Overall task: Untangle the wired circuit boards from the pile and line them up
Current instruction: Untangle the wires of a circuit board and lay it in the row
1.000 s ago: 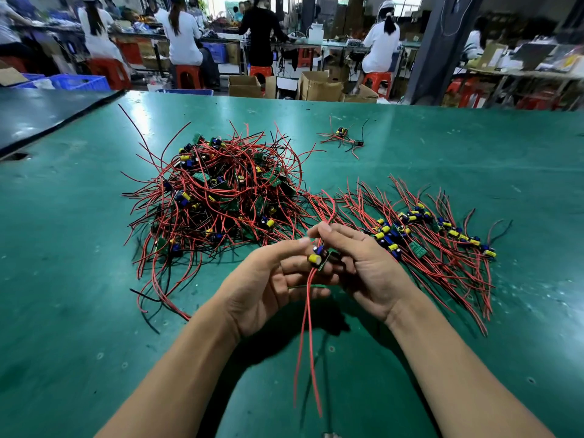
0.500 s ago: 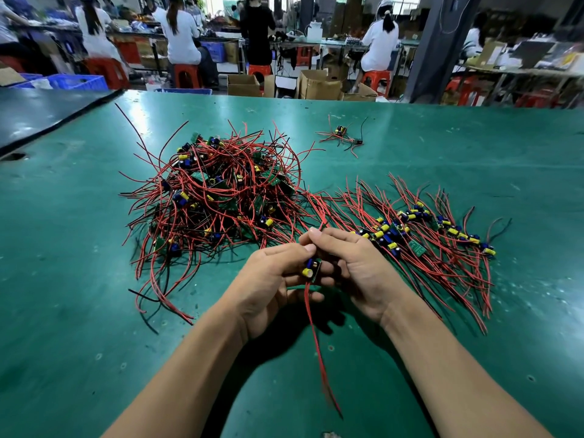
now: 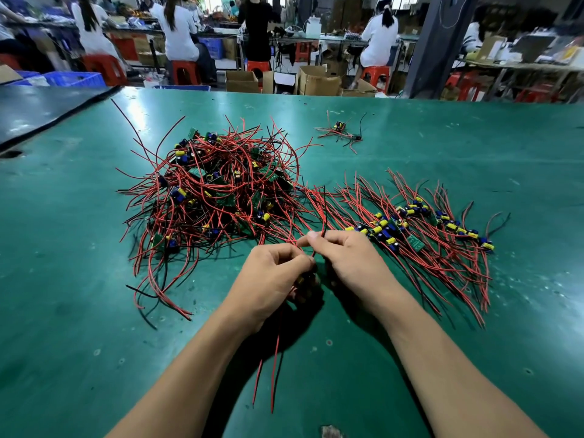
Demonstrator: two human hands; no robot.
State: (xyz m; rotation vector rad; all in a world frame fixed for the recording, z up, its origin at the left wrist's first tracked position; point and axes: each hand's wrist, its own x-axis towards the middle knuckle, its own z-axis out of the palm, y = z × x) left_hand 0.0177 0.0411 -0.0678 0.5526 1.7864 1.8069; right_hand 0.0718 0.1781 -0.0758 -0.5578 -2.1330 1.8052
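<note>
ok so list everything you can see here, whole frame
tangled pile of wired boards: one heap, red and black wires, green boards, centre-left of table
lined-up boards: one row, count unclear, same colours, right of the pile
stray boards: small cluster, far side of table
held board: one, red wires hanging, between both grips
table: one, green
cardboard boxes: several, brown, beyond the far edge
crates: a few, blue, far left background
stools: several, red, background
people: several, mostly white tops, at background benches
left grip: bare hand, pinching the held board
right grip: bare hand, pinching a wire, seemingly the held board's
</note>
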